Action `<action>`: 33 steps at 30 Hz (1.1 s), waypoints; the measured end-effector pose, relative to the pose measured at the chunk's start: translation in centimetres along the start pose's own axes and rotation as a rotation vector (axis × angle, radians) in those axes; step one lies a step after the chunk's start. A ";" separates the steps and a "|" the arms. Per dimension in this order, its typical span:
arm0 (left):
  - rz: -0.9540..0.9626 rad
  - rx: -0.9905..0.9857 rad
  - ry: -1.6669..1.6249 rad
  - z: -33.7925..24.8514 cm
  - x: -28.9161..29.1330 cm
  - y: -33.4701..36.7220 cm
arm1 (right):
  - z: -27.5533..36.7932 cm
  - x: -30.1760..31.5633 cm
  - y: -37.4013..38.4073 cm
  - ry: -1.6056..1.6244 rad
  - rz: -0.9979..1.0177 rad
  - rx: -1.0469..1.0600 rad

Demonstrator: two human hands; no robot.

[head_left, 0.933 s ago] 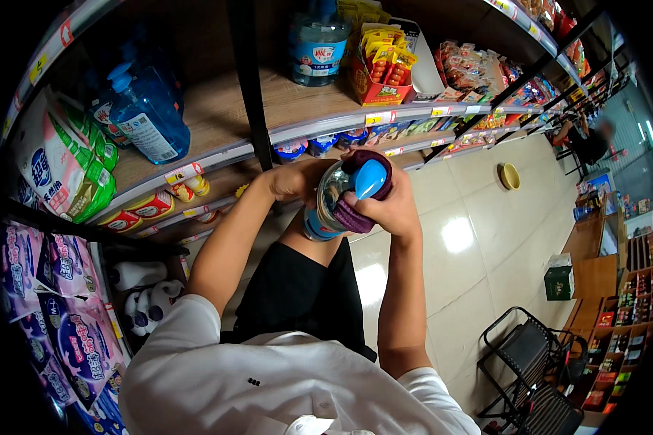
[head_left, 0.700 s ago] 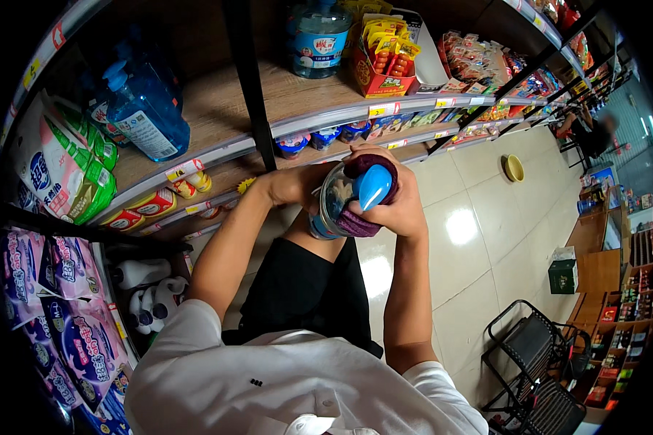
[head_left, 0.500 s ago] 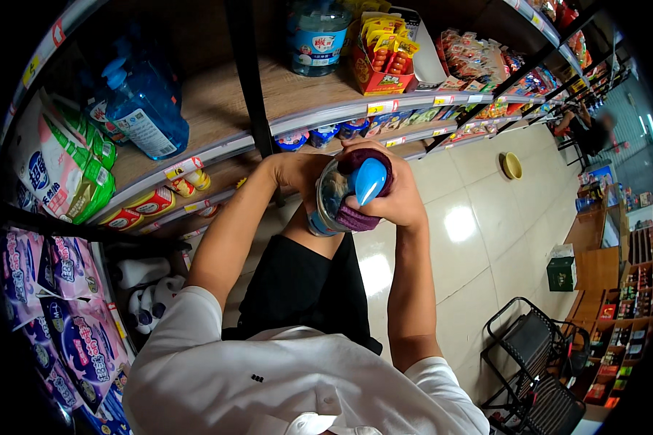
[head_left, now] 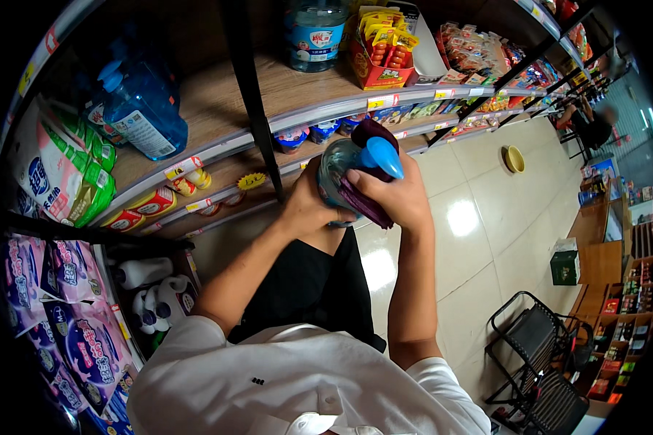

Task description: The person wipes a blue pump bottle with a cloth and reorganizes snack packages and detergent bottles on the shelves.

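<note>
A clear pump bottle [head_left: 337, 164] with a blue pump head [head_left: 384, 156] is held in front of me, above my knee and near the shelf edge. My left hand [head_left: 306, 206] is closed around its lower left side, thumb across the front. My right hand [head_left: 403, 194] grips a dark purple cloth [head_left: 365, 201], pressing it against the bottle's right side just under the pump head. The cloth's upper end sticks out beyond the bottle. My right fingers are mostly hidden behind the cloth and bottle.
Wooden shelves hold blue pump bottles [head_left: 149, 116], a large clear bottle [head_left: 314, 40] and a red box of snacks [head_left: 382, 61]. Purple packages [head_left: 80, 333] stand at left. On the tiled floor are a yellow bowl [head_left: 514, 159] and a black folding chair [head_left: 526, 341]. A person [head_left: 595, 130] sits far right.
The bottle has turned, its pump head now pointing to the lower right. My left hand has shifted lower round its side. The cloth has slid along the bottle's right side with my right hand.
</note>
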State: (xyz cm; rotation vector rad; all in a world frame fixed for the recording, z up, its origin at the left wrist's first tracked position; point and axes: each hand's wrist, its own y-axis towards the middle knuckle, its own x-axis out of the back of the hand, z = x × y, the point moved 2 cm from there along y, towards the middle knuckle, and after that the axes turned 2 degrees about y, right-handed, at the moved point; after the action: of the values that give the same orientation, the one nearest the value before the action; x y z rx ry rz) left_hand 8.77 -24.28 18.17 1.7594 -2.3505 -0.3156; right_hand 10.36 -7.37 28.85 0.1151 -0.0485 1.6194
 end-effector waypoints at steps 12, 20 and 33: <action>-0.036 0.094 0.144 -4.9 -1.6 -0.2 | -0.7 -1.6 0.0 -0.293 -0.335 0.230; 0.252 -0.446 0.325 -11.9 2.8 9.5 | -1.2 -0.9 3.7 -0.043 0.007 0.153; 0.313 -0.326 0.135 -8.3 1.0 12.0 | -8.0 -3.6 2.0 0.198 -0.372 0.510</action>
State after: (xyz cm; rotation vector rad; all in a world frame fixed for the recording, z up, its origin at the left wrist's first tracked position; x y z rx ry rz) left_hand -0.24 -22.44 29.52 1.2091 -2.2768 -0.4806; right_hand 8.14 -10.21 20.57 0.3354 0.5133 1.2338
